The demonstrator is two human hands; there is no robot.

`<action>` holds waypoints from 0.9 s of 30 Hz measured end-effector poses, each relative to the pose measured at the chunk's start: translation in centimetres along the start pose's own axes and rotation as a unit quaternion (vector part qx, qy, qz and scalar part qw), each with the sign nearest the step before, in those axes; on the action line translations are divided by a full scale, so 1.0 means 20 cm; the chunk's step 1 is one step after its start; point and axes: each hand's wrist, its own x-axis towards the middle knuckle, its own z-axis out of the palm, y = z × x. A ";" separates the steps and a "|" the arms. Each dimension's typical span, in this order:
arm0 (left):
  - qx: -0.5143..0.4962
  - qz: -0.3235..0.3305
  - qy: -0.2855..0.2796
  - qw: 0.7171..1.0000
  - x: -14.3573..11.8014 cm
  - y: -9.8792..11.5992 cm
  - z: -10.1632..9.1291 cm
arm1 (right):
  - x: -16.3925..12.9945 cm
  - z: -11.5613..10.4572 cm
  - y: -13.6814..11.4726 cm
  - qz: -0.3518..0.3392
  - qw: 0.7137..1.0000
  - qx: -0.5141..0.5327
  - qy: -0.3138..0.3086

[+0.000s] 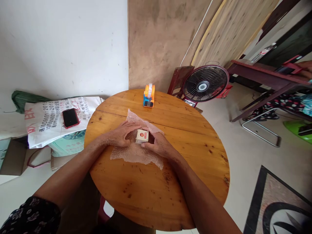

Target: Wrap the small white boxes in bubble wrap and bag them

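A small cream-coloured box [142, 136] with a red and orange print sits on a sheet of bubble wrap [136, 155]. The sheet lies spread on the round wooden table [195, 156]. My right hand [159, 144] grips the box from its right side, thumb at the near edge and fingers behind. Left of the box, my left hand [122, 134] rests on the bubble wrap with its fingers stretched out and the thumb apart. An orange and blue tape dispenser [149, 96] with a roll of tape stands near the table's far edge.
On the left, a phone [70, 117] lies on a white printed sack [53, 112]. A fan [206, 83] stands behind the table at the right, beside a wooden chair [179, 79]. Farther right, a person's hand [305, 69] shows at a dark red table [263, 73].
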 end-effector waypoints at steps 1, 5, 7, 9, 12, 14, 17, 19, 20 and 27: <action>-0.001 0.000 0.001 1.000 0.00 0.00 0.00 | 0.00 0.00 0.00 0.004 1.000 0.012 -0.001; -0.001 -0.001 0.009 1.000 0.02 0.01 0.00 | 0.00 0.01 0.03 0.029 0.997 0.072 -0.002; -0.001 -0.010 0.004 1.000 0.01 0.01 -0.01 | 0.00 0.01 0.04 0.036 0.994 0.103 0.000; -0.003 -0.024 -0.007 1.000 -0.01 0.01 -0.05 | -0.01 0.01 0.04 0.041 0.991 0.123 0.014; -0.003 -0.051 -0.012 0.999 -0.10 0.07 -0.14 | -0.02 0.01 0.04 0.041 0.989 0.135 0.049; 0.012 -0.088 0.007 0.996 -0.18 0.15 -0.18 | -0.01 0.02 0.05 0.040 0.983 0.163 0.070; 0.085 -0.072 0.065 0.992 -0.27 0.31 -0.15 | 0.01 0.02 0.08 0.054 0.968 0.227 0.091; 0.148 -0.032 0.083 0.985 -0.29 0.40 -0.07 | 0.01 0.02 0.10 0.073 0.960 0.251 0.094; 0.171 -0.019 0.089 0.981 -0.30 0.43 -0.03 | 0.02 0.02 0.10 0.083 0.958 0.259 0.095; 0.250 -0.042 0.101 0.962 -0.24 0.43 0.14 | 0.03 0.00 0.09 0.117 0.939 0.301 0.114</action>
